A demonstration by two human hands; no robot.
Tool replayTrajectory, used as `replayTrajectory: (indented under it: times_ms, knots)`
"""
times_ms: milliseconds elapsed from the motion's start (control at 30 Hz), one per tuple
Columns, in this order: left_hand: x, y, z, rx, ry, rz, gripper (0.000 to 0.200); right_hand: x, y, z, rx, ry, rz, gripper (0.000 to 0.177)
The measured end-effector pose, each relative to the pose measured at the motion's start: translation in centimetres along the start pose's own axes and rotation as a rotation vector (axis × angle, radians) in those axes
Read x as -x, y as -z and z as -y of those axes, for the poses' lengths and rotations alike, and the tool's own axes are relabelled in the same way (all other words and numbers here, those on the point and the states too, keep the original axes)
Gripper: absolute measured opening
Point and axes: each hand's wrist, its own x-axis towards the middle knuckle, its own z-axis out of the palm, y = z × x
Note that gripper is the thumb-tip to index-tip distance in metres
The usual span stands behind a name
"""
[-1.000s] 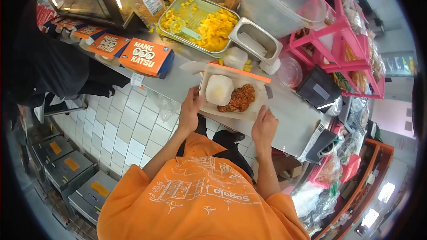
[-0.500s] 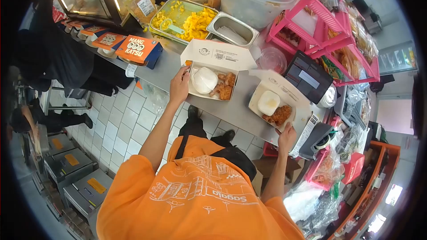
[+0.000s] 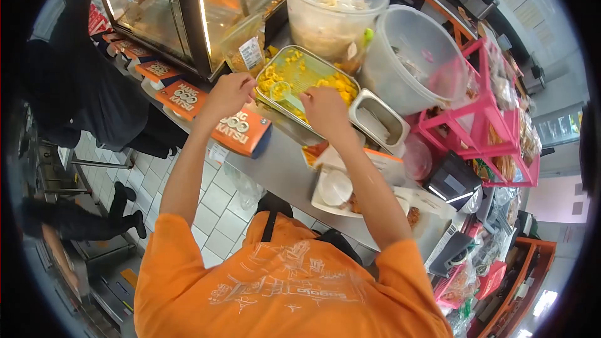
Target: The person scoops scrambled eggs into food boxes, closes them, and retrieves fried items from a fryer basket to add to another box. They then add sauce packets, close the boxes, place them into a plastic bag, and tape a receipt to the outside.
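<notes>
My left hand (image 3: 230,95), fingers loosely bent and tips apart, hovers by the near left corner of a metal tray (image 3: 316,57) with chopped yellow food (image 3: 338,84). A scoop with a pale green handle (image 3: 289,97) lies in the tray. At its handle end is my right hand (image 3: 325,111), its fingers curled; what they hold, if anything, is hidden. Below my right forearm stands an open takeaway box (image 3: 324,203) with a white rice mound (image 3: 335,188). Beyond the forearm is a second open box (image 3: 432,209) with fried breaded food (image 3: 413,216), partly hidden.
Closed orange boxes (image 3: 236,128) line the counter at left, before a glass display case (image 3: 150,9). Two large plastic tubs (image 3: 410,56), a small metal pan (image 3: 379,122) and a pink rack (image 3: 469,125) stand behind and right. A person in dark clothes (image 3: 94,81) stands at left.
Both hands have left the open takeaway boxes and moved forward to the tray of yellow food. The right-hand box now sits closer to the other box. My view has shifted left and forward.
</notes>
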Motion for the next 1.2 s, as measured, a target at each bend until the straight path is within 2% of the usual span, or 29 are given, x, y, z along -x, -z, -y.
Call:
replayTrajectory:
  times_ms: [33,67,133,167,233,367,433,467,533,567,633,667,733,767,833,867,933,1000,1033,1067,1100,1133,1200]
  knots:
    - [-2.0,-0.1,1.4,-0.138,0.039,0.007,0.026,-2.4,-3.9,-0.4,0.347,0.054,-0.024,0.027]
    - [-3.8,-0.8,3.4,-0.121,0.045,0.010,0.026,-3.6,-7.5,-1.6,0.356,0.056,-0.008,0.027]
    - [-7.5,-2.1,6.9,-0.518,0.001,0.124,0.019,-5.6,-12.8,-3.5,0.502,0.086,-0.135,0.024]
    - [-8.3,-2.3,7.0,-0.506,0.008,0.141,0.019,-6.3,-11.2,-1.9,0.503,0.079,-0.114,0.024]
    - [-8.8,-3.1,7.3,-0.453,0.135,0.110,0.016,-6.6,-7.6,0.5,0.293,-0.174,0.232,0.017]
    - [-10.1,-5.6,11.0,-0.425,0.047,0.146,0.020,-8.7,-8.9,0.0,0.199,-0.229,0.173,0.012]
    - [-10.2,-5.6,10.8,-0.328,0.102,0.054,0.020,-9.3,-12.6,-0.3,0.176,-0.093,0.116,0.010]
    - [-10.0,-5.3,10.5,-0.326,0.102,0.056,0.020,-9.0,-13.0,-0.3,0.178,-0.095,0.118,0.010]
    - [-9.4,-4.9,10.0,-0.243,0.065,0.014,0.024,-7.6,-13.5,0.2,0.136,0.046,0.300,0.009]
    - [-9.6,-5.1,10.2,-0.239,0.072,0.016,0.024,-7.8,-12.1,1.1,0.134,0.046,0.309,0.009]
    - [-9.7,-5.7,10.4,-0.196,0.170,-0.012,0.030,-7.9,-9.1,1.7,0.067,0.026,0.517,0.014]
    - [-9.5,-5.4,9.8,-0.193,0.172,-0.005,0.030,-8.2,-9.6,0.4,0.067,0.021,0.523,0.014]
    - [-9.2,-4.6,8.7,-0.149,0.247,0.021,0.033,-9.8,-11.7,-3.2,-0.523,-0.290,0.377,0.019]
    - [-9.4,-4.7,8.9,-0.156,0.241,0.019,0.033,-10.1,-11.9,-3.6,-0.526,-0.288,0.369,0.019]
    - [-9.4,-4.8,9.6,-0.106,0.233,0.033,0.032,-10.2,-12.3,-4.0,-0.934,-0.837,0.370,0.023]
    - [-9.3,-4.6,9.8,-0.112,0.235,0.035,0.032,-10.2,-12.2,-4.3,-0.940,-0.839,0.371,0.023]
    - [-9.6,-4.2,9.6,-0.109,0.230,0.085,0.039,-10.2,-10.7,-4.9,-0.664,-0.747,0.457,0.025]
    - [-9.2,-3.4,8.9,-0.217,0.160,0.066,0.043,-9.5,-8.2,-5.2,-0.761,-0.792,0.382,0.026]
    - [-9.0,-3.0,8.2,-0.317,0.099,0.041,0.047,-8.8,-6.5,-5.2,-0.897,-0.785,0.300,0.027]
    - [-8.5,-2.0,6.5,-0.426,0.120,0.053,0.050,-7.9,-4.4,-5.2,-1.029,-0.779,0.205,0.027]
    - [-7.8,-1.2,4.8,-0.534,0.135,0.072,0.053,-6.8,-1.3,-4.7,-1.025,-0.802,0.249,0.030]
    - [-7.2,-1.3,4.2,-0.596,0.120,0.024,0.052,-4.9,1.5,-3.8,-1.020,-0.856,0.204,0.030]
    - [-5.0,-0.9,0.6,-0.544,0.047,0.061,0.048,-0.5,5.9,-1.7,-1.169,-0.905,-0.042,0.034]
